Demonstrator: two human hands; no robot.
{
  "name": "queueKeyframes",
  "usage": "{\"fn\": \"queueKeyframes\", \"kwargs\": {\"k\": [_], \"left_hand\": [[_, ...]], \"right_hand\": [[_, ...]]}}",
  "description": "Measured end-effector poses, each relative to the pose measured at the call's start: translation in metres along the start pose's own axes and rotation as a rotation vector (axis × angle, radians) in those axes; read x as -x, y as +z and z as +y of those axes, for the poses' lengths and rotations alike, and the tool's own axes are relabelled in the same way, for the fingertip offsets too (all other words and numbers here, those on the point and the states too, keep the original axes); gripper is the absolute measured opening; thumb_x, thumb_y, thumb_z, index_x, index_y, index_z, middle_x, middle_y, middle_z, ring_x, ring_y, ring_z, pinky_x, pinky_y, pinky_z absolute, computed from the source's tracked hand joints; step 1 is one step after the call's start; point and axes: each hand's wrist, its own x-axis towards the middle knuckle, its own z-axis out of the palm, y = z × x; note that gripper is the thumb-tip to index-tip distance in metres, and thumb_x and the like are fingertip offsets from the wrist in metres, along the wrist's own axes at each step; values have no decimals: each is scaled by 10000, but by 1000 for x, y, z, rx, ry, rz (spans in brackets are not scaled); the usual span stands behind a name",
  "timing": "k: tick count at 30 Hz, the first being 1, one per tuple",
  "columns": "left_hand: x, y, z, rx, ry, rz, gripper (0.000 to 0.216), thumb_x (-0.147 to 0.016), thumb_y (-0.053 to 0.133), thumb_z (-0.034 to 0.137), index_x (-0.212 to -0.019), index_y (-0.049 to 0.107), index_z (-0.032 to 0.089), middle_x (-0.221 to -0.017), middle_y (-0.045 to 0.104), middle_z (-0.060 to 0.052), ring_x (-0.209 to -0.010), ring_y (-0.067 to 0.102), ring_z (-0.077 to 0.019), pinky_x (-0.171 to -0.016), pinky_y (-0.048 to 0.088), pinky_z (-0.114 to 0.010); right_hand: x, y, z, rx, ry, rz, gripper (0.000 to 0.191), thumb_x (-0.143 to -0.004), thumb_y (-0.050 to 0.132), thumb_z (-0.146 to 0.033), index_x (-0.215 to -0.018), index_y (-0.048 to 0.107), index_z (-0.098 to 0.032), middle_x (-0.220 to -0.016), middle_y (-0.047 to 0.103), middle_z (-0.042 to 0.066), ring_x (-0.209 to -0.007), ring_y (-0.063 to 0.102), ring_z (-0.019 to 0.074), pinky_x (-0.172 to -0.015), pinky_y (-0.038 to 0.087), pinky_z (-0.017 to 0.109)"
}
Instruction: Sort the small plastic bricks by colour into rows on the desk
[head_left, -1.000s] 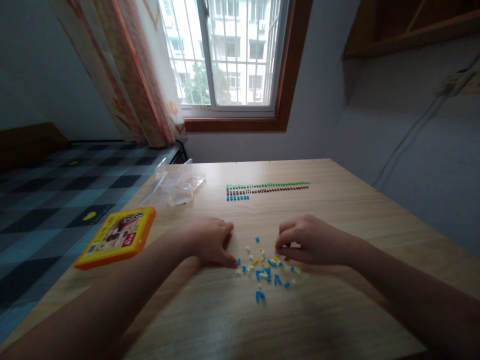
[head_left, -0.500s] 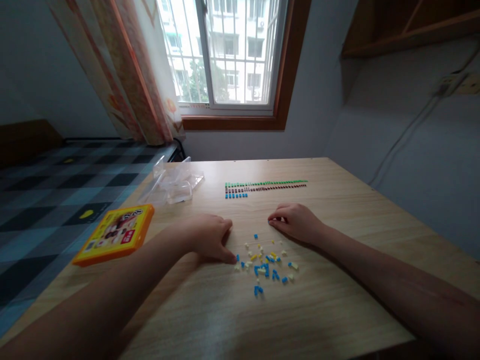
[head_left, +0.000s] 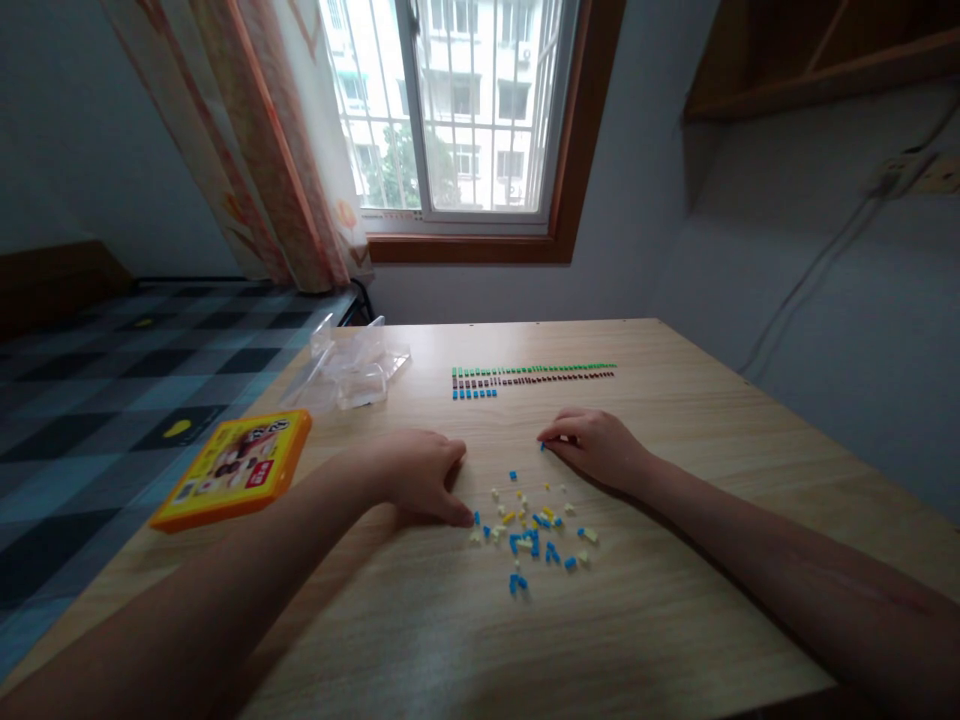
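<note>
My right hand (head_left: 595,443) rests on the table with thumb and fingertips pinched on a small blue building brick (head_left: 542,447). My left hand (head_left: 426,475) lies on the table, thumb spread away from its fingers, holding nothing visible. Its thumb tip is right beside another blue brick (head_left: 477,518); whether they touch I cannot tell. Between and in front of my hands is a loose scatter of tiny blue, yellow and cream pieces (head_left: 525,542). Farther back run a long row of green bricks (head_left: 534,369), a long row of dark brown bricks (head_left: 532,380) and a short row of blue bricks (head_left: 474,394).
An orange-rimmed yellow box (head_left: 232,468) lies left of my left forearm. Behind it, clear plastic trays (head_left: 360,365) sit near the table's left edge. The wooden table (head_left: 637,620) stands by a bed (head_left: 97,390) on the left and a window (head_left: 480,110) behind.
A blue brick now shows more plainly at my right fingertips. Both hands stay nearly in place, and the view has shifted very slightly.
</note>
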Motion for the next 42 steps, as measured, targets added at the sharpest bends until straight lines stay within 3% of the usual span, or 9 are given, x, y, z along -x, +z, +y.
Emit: {"fn": "queueKeyframes", "kwargs": {"k": [10,19,30,37,42], "left_hand": [[0,0,-1,21,-19,7,578,-657,595,713,-894,636,187,-931,693,-120,-798,613,-254,-673,466,-348],[-2,1,-10,36,27,8,499,-683,598,669,-852,630,200,-865,684,-86,-707,581,-227,-590,419,-325],[-4,1,-12,56,19,-10,464,-688,603,633,-854,630,200,-859,675,-72,-690,560,-203,-572,385,-299],[-6,2,-14,74,18,-11,425,-689,613,612,-810,602,205,-838,669,-58,-678,550,-191,-537,344,-284],[-5,0,-13,66,17,-7,421,-682,620,607,-811,615,207,-851,679,-65,-687,558,-202,-552,372,-296]], "right_hand": [[2,-2,1,-17,42,50,164,-856,596,-227,-909,750,-200,-833,737,39,-681,633,144,-664,473,259],[4,-3,0,7,-47,-12,177,-873,590,-216,-889,766,-207,-908,738,52,-774,654,156,-710,488,260],[2,1,-1,113,-123,21,216,-924,539,-227,-942,754,-220,-956,728,59,-855,662,168,-775,494,267],[-5,11,5,178,-134,57,237,-956,508,-252,-1022,735,-240,-961,703,46,-827,654,152,-747,469,245],[-27,18,14,214,-164,37,242,-953,507,-253,-1037,733,-240,-918,691,44,-788,635,142,-729,441,237]]}}
